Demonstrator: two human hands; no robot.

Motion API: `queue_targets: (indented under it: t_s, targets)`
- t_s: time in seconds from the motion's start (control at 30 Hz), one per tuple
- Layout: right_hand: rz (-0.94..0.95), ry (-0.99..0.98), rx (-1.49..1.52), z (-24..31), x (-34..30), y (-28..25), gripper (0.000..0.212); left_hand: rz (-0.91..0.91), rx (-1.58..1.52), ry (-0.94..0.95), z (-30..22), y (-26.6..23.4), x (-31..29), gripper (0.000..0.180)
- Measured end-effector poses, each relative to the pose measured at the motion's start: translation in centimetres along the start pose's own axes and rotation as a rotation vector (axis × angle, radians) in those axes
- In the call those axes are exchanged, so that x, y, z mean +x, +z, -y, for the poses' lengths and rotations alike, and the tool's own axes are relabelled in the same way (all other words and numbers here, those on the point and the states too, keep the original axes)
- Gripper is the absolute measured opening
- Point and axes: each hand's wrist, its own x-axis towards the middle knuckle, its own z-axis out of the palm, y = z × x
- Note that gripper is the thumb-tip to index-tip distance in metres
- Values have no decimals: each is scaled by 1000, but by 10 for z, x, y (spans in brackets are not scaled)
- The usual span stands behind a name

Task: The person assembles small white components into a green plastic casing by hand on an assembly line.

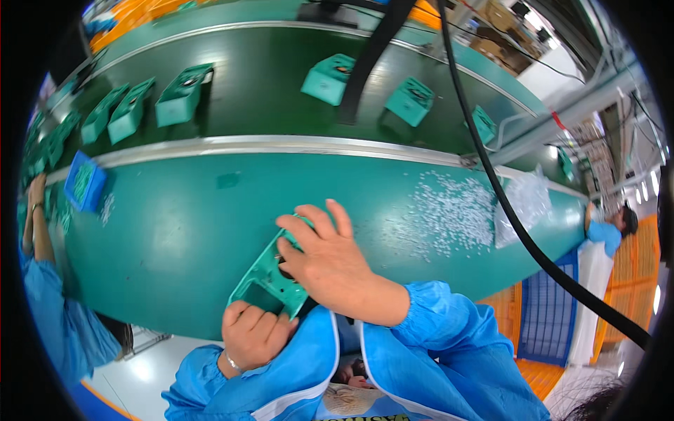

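A green plastic housing [265, 272] with an open frame and a dark round part in it lies tilted at the near edge of the green table, close to my body. My left hand [254, 334] is closed round its near end, fingers curled over the rim. Over its far end and right side lies my right hand [328, 261], thumb and some fingers bent onto the housing, the other fingers raised. What the right fingertips press on is partly hidden behind the hand.
Many small pale pieces [449, 217] lie scattered to the right, beside a clear plastic bag [523, 207]. A blue bin [85, 182] with green parts stands at left, near a co-worker's arm [38, 224]. Green housings [184, 95] sit on the conveyor [260, 84] beyond. A black cable [523, 228] hangs at right.
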Motion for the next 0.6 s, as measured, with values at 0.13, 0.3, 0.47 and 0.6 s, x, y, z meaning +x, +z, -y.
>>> queue_targets:
  t_s: [0.13, 0.3, 0.47, 0.6]
  targets:
    - [-13, -3, 143, -22, -7, -9, 34, 16, 33, -18, 1, 0, -2, 14]
    - [-180, 92, -55, -109, -36, -47, 22, 7, 41, -9, -1, 4, -2, 14]
    - [-105, 243, -76, -155, -57, -50, 13, -4, 31, -2, -2, 3, 0, 13]
    - [-71, 234, -68, -154, -58, -44, 13, 12, 48, -7, -2, 1, 0, 12]
